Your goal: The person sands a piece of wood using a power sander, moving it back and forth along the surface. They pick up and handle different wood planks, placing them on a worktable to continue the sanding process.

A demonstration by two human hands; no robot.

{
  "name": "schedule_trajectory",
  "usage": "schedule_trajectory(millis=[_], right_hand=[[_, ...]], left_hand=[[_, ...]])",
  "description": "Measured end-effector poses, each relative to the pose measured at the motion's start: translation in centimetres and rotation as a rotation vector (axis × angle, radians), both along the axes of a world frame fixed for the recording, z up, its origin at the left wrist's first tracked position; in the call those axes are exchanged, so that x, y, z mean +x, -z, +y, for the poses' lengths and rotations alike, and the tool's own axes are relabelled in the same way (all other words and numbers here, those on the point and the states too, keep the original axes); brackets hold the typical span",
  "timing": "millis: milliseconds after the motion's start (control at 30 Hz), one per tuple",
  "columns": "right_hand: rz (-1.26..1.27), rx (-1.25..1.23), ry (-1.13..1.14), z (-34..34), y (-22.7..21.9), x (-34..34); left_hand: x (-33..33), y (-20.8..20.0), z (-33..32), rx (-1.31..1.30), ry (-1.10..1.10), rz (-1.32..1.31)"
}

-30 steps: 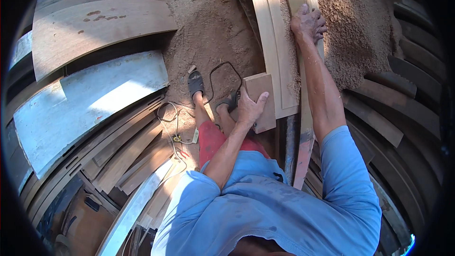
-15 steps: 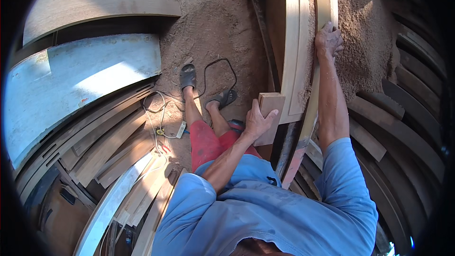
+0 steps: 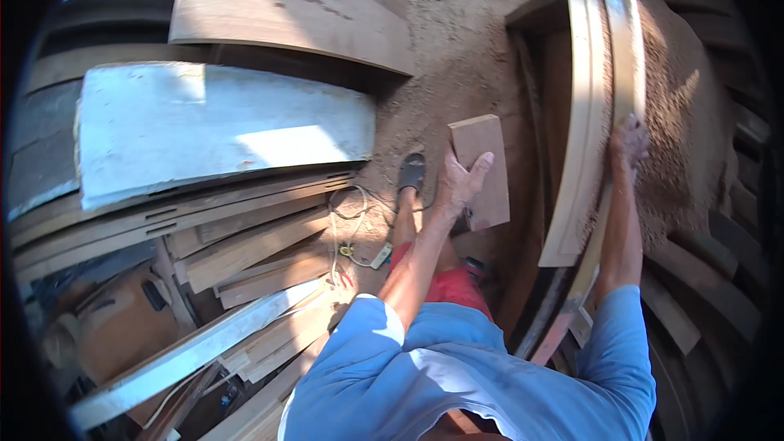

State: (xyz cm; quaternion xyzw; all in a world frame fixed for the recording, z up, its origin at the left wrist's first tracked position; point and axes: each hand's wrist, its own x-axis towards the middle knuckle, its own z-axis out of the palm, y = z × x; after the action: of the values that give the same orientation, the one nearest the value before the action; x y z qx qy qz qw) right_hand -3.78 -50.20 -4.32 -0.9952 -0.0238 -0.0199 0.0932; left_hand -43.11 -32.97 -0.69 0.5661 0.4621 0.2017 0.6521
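Observation:
My left hand (image 3: 459,184) grips a short, thick wooden block (image 3: 492,147) by its near side, thumb laid across its face. The block is in the air over the floor, left of a workbench. My right hand (image 3: 629,145) has its fingers curled over a long tan wooden strip (image 3: 623,41) that runs lengthwise along the bench; the fingertips are partly hidden. Beside that strip, on the left, lies a pale wooden board (image 3: 572,196), with sawdust in the gap between them.
A sawdust heap (image 3: 674,114) lies right of the bench, with stacked planks (image 3: 670,310) nearer. At left are a pale blue panel (image 3: 229,118), a wide brown board (image 3: 286,8) and more lumber (image 3: 253,245). A cord (image 3: 333,216) trails on the floor by my sandal (image 3: 411,171).
My left hand has lifted the block away from the pale board's near end, out to the left and farther forward. My right hand stays on the strip. The view has swung left.

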Motion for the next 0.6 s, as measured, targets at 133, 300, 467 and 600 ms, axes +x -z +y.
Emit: schedule_trajectory(millis=[133,300,467,600], right_hand=[[0.038,0.001,0.116,-0.1,1.4,0.1],[0.0,-0.074,0.074,-1.1,3.2,1.2],[0.102,-0.155,0.218,-3.1,1.9,-3.3],[0.044,-0.127,0.131,-6.5,2.7,-7.7]], left_hand=[[-7.6,-2.2,6.9,0.074,-0.122,0.12],[-19.4,-11.5,20.3,0.295,-0.135,0.033],[-28.6,-30.8,32.1,0.85,-0.268,0.694],[-37.0,-41.3,40.6,1.122,-0.302,1.088]])
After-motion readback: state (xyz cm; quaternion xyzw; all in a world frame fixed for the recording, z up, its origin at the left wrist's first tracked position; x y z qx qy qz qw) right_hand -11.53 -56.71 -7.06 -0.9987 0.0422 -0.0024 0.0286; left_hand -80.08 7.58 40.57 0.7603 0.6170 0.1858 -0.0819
